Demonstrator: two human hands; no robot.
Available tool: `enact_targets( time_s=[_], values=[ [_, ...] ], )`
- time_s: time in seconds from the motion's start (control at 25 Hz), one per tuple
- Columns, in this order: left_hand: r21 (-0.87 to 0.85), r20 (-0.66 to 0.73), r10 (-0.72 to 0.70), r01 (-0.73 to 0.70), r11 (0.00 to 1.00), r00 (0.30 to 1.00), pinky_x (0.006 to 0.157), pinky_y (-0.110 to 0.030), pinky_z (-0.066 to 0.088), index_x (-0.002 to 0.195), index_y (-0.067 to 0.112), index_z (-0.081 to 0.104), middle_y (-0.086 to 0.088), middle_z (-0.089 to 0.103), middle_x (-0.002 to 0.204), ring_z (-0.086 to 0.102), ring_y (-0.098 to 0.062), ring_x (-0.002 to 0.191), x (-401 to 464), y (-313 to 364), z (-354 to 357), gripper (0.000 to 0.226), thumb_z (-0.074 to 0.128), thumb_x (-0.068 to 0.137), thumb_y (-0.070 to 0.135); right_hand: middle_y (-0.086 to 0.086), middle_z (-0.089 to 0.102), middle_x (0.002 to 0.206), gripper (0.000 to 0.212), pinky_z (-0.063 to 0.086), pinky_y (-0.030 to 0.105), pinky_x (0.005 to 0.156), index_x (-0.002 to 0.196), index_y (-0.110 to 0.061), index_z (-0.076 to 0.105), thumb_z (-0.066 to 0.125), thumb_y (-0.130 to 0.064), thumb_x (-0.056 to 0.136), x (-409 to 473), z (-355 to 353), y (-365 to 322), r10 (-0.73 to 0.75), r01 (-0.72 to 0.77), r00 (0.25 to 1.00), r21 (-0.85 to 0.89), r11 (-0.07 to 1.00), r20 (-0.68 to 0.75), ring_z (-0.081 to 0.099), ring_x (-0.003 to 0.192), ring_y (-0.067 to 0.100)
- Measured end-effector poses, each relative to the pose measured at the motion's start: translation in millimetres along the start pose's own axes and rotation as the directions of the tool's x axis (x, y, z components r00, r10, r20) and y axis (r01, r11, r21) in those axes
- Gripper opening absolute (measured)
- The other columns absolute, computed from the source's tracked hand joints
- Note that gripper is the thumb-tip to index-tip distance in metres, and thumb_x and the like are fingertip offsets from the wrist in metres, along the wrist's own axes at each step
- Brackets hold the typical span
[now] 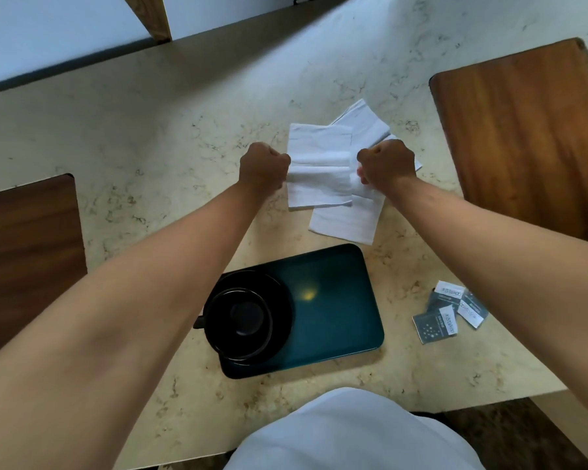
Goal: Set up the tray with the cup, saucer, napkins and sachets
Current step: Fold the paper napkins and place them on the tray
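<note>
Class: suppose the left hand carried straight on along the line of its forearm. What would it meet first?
Only bare counter lies beyond the left hand, which grips a napkin; the way looks free up to the wall, though depth is unclear.

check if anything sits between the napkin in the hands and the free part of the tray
Nothing visible does. The napkin is held above the counter by the left hand and right hand. The tray is bare on its right; cup and saucer occupy its left.

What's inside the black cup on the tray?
The black cup looks empty: only its dark, shiny bottom shows. It sits on a black saucer on the tray. The saucer's middle is hidden under the cup.
</note>
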State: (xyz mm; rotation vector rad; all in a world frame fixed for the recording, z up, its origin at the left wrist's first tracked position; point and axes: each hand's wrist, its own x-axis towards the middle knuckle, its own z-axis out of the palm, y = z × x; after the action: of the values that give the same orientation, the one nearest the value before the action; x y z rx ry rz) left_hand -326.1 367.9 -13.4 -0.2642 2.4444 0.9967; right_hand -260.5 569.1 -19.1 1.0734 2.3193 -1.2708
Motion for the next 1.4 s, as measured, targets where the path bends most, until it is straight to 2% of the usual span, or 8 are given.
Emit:
enact_targets(
  time_s=[0.12, 0.2, 0.44, 0.68, 0.8, 0.92, 1.2, 1.4],
  values=[
    [-0.03, 0.02, -0.039, 0.04, 0.999, 0.999, 0.053, -0.031, 0.049, 0.079, 0.0, 0.068, -0.017, 0.062, 0.069, 0.063, -0.027, 0.055, 4, 2, 4, 0.011, 0.059, 0.079, 0.006, 0.015, 0.077, 0.074, 0.028, 0.061, 0.042, 0.083, 0.062, -0.004, 0.068, 0.056, -0.019, 0.081, -2, 8, -1, -0.003, 0.003, 1.0, 0.01, 1.0, -0.017, 0.075, 0.075, 0.025],
    [-0.046, 0.048, -0.053, 0.055, 0.997, 0.997, 0.052, -0.028, 0.045, 0.083, -0.005, 0.07, -0.016, 0.06, 0.069, 0.062, -0.028, 0.057, 3, 3, 6, 0.012, 0.064, 0.079, 0.004, 0.012, 0.076, 0.07, 0.029, 0.062, 0.039, 0.079, 0.056, -0.008, 0.067, 0.059, -0.02, 0.081, 0, 12, 2, -0.024, 0.024, 1.0, 0.022, 0.999, -0.004, 0.07, 0.066, 0.02],
    [-0.207, 0.128, -0.239, 0.261, 0.943, 0.963, 0.051, -0.03, 0.037, 0.091, -0.008, 0.064, -0.018, 0.059, 0.071, 0.056, -0.029, 0.059, 3, 8, 3, 0.017, 0.071, 0.076, -0.003, 0.003, 0.07, 0.077, 0.021, 0.05, 0.029, 0.063, 0.101, -0.008, 0.074, 0.075, -0.019, 0.083, 0, 16, 5, 0.015, -0.026, 0.999, 0.238, 0.971, 0.048, 0.061, 0.057, 0.013],
    [-0.33, 0.245, -0.359, 0.425, 0.843, 0.901, 0.057, -0.029, 0.034, 0.109, 0.004, 0.064, -0.013, 0.063, 0.082, 0.055, -0.027, 0.064, -16, 8, -10, 0.036, 0.071, 0.074, 0.007, 0.001, 0.049, 0.063, 0.015, 0.031, 0.024, 0.044, 0.082, -0.013, 0.06, 0.074, -0.016, 0.086, -17, 14, 4, 0.173, -0.282, 0.953, 0.519, 0.807, 0.25, 0.046, 0.048, 0.012],
    [-0.386, 0.334, -0.352, 0.467, 0.795, 0.875, 0.062, -0.032, 0.038, 0.105, 0.009, 0.065, -0.01, 0.065, 0.092, 0.063, -0.028, 0.071, -26, 5, -15, 0.026, 0.069, 0.08, 0.009, -0.001, 0.046, 0.062, 0.019, 0.025, 0.024, 0.044, 0.083, -0.016, 0.056, 0.074, -0.014, 0.087, -21, 12, 6, 0.202, -0.386, 0.908, 0.543, 0.746, 0.367, 0.042, 0.042, 0.009],
    [-0.37, 0.38, -0.301, 0.442, 0.817, 0.875, 0.075, -0.037, 0.044, 0.097, 0.011, 0.064, -0.008, 0.065, 0.09, 0.065, -0.026, 0.076, -41, 0, -24, 0.018, 0.07, 0.081, 0.01, -0.001, 0.04, 0.065, 0.023, 0.021, 0.027, 0.047, 0.081, -0.018, 0.052, 0.073, -0.012, 0.087, -32, 10, 6, 0.15, -0.359, 0.904, 0.519, 0.776, 0.401, 0.035, 0.044, 0.011],
    [-0.437, 0.441, -0.135, 0.344, 0.831, 0.887, 0.078, -0.038, 0.043, 0.1, 0.013, 0.066, -0.008, 0.066, 0.093, 0.06, -0.023, 0.077, -68, -4, -50, 0.017, 0.071, 0.083, 0.015, -0.004, 0.048, 0.07, 0.008, 0.025, 0.025, 0.048, 0.094, -0.019, 0.06, 0.066, -0.019, 0.089, -61, -4, -1, -0.048, -0.229, 0.884, 0.519, 0.823, 0.466, 0.032, 0.05, 0.012],
    [-0.45, 0.327, -0.018, 0.172, 0.876, 0.945, 0.078, -0.038, 0.043, 0.114, 0.006, 0.071, -0.004, 0.072, 0.086, 0.064, -0.024, 0.079, -94, 2, -68, 0.033, 0.066, 0.082, 0.005, -0.003, 0.061, 0.076, 0.029, 0.028, 0.024, 0.048, 0.114, -0.016, 0.072, 0.061, -0.008, 0.088, -91, -16, -12, -0.208, -0.031, 0.891, 0.512, 0.858, 0.403, 0.036, 0.05, 0.013]
  ],
)
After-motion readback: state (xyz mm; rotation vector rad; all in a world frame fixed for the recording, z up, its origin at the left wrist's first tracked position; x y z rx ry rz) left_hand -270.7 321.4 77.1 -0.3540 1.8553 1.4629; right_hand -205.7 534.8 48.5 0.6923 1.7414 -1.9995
